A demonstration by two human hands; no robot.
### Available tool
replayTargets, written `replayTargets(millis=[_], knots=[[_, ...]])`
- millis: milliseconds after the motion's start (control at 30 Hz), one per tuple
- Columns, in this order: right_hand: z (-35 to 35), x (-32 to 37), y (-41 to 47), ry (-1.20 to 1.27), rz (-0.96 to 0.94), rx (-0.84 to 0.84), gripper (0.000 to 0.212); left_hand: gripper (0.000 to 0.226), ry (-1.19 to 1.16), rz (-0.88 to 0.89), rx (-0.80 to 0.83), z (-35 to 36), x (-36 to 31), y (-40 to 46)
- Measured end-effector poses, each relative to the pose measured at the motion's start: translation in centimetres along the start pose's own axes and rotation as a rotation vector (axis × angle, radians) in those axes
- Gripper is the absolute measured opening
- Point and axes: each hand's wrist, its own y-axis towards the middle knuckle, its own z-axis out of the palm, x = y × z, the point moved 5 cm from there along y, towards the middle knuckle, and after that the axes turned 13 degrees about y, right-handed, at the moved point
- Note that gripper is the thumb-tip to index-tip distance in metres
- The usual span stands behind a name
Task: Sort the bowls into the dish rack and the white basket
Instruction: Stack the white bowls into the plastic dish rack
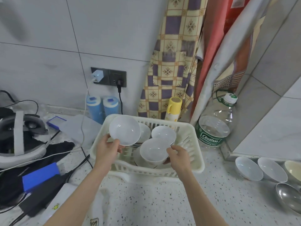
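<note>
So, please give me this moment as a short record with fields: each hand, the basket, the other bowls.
left hand: left hand pinches the rim of a tilted white bowl above the white basket
right hand: right hand holds a second white bowl over the basket
inside basket: another white bowl and stacked dishes
counter, right: two white bowls, a metal bowl

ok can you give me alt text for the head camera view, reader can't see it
A person's left hand holds a white bowl tilted above a white basket of bowls, while the right hand grips another bowl inside it. More bowls sit on the speckled counter to the right.
</note>
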Motion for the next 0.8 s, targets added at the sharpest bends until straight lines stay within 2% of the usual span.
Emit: replayTargets(millis=[100,333,567,800], knots=[[1.6,0.1,0.9,-0.152,-0.003,0.051,0.017,0.034,0.026,-0.005,-0.009,0.1,0.8,0.8],[2.9,-1.2,2.1,-0.32,0.021,0.061,0.021,0.042,0.008,0.016,-0.039,0.3,1.4,1.5],[3.3,-2.1,2.5,-0.395,0.075,0.11,0.016,0.037,0.081,0.094,-0.073,0.5,1.1,1.2],[3.4,-2.3,2.8,-0.517,0.102,0.123,0.013,0.028,0.097,0.061,-0.044,0.8,1.5,1.3]])
